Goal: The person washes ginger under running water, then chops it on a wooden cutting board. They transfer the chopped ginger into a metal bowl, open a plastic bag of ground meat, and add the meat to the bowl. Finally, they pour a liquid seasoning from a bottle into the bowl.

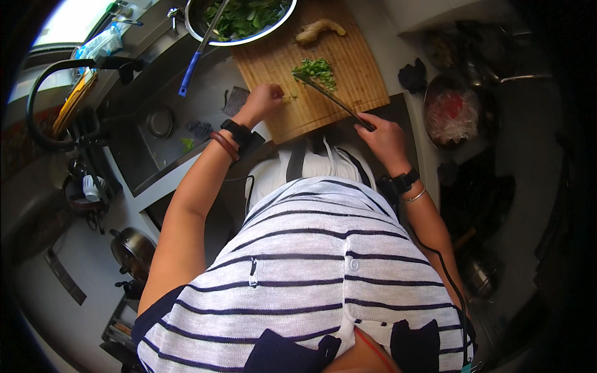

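My right hand grips the handle of a kitchen knife, whose blade tip rests by a small heap of chopped green herbs on a wooden cutting board. At the board's left edge, the fingers of my left hand are curled around a small pale yellow piece, perhaps ginger. A larger ginger root lies farther up the board. A metal bowl of leafy greens overlaps the board's upper left corner, with a blue-handled utensil leaning over its rim.
To the left is a dark sink with a round drain, a scouring pad and a leaf scrap. A black faucet arches beside it. On the right counter stand a plastic-covered bowl and a dark crumpled cloth.
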Action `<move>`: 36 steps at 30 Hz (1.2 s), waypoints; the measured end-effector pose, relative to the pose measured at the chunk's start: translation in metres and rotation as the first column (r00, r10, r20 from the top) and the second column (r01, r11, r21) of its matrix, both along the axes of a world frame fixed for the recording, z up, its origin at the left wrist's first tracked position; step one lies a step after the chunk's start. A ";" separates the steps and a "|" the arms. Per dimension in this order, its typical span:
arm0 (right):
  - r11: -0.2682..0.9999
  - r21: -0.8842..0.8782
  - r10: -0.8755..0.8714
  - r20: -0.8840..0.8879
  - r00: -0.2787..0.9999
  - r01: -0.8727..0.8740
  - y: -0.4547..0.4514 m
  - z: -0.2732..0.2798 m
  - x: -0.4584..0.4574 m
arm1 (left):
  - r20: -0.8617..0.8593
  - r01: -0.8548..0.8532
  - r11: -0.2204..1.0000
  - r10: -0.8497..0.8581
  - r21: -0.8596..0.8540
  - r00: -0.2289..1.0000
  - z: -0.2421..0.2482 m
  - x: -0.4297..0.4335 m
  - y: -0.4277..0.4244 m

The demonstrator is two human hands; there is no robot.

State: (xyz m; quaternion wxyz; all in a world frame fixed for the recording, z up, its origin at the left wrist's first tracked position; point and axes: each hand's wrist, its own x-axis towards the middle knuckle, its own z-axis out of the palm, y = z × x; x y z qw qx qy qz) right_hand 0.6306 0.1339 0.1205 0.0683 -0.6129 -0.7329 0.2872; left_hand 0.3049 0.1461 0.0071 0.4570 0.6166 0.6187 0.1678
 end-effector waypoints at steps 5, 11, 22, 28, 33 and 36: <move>0.996 -0.089 -0.015 -0.035 0.999 0.012 0.005 -0.007 -0.010 | 0.125 0.011 0.997 -0.021 0.081 0.992 0.000 0.007 0.003; 0.990 -0.127 -0.071 -0.102 0.992 0.058 0.009 -0.014 -0.014 | 0.048 -0.014 0.959 0.000 0.284 0.999 -0.010 0.025 0.011; 0.992 -0.121 -0.057 -0.094 0.994 0.046 0.009 -0.010 -0.010 | 0.029 -0.381 0.809 0.413 0.448 0.910 -0.016 0.056 -0.020; 0.989 -0.144 -0.045 -0.105 0.993 0.029 0.010 -0.012 -0.011 | 0.024 -0.419 0.848 0.436 0.325 0.900 -0.013 0.065 -0.017; 0.984 -0.180 -0.022 -0.128 0.992 -0.001 0.012 -0.021 -0.015 | 0.066 -0.404 0.838 0.410 0.367 0.910 -0.013 0.065 -0.017; 0.986 -0.168 -0.030 -0.143 0.989 0.005 0.012 -0.026 -0.017 | 0.059 -0.369 0.845 0.377 0.388 0.925 -0.015 0.065 -0.017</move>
